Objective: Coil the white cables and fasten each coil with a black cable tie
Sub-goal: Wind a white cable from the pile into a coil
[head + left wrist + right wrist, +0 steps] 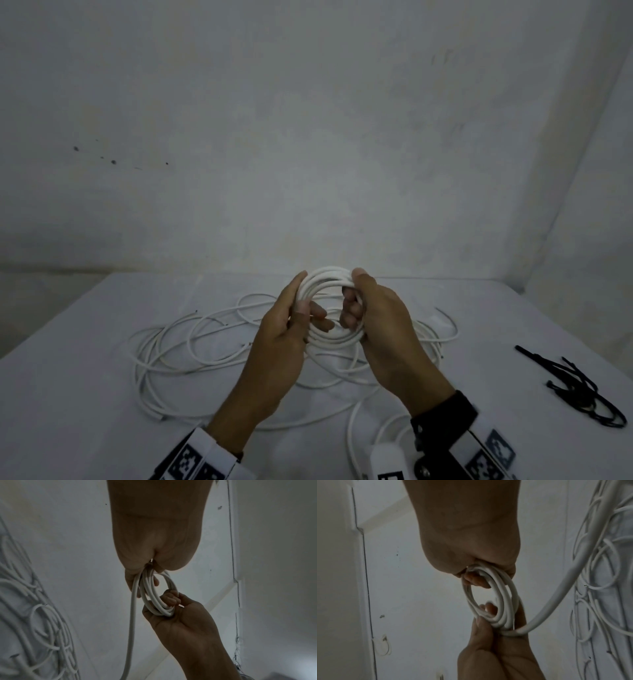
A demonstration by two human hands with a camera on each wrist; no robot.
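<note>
Both hands hold up one small white cable coil (329, 284) above the table. My left hand (301, 298) grips its left side, thumb in front and fingers through the ring. My right hand (356, 291) grips the right side with its thumb on top. In the left wrist view the left hand (145, 577) holds the coil (152, 595) from above, and the right hand (171, 601) holds it from below. A tail (131, 628) hangs down. In the right wrist view the coil (498, 601) sits between the right hand (479, 574) and the left hand (488, 618). Black cable ties (582, 387) lie at the right.
A tangle of loose white cables (171, 353) spreads over the white table (85, 394) under and left of the hands. More cable loops (356, 428) lie near the front edge. A grey wall rises just behind the table.
</note>
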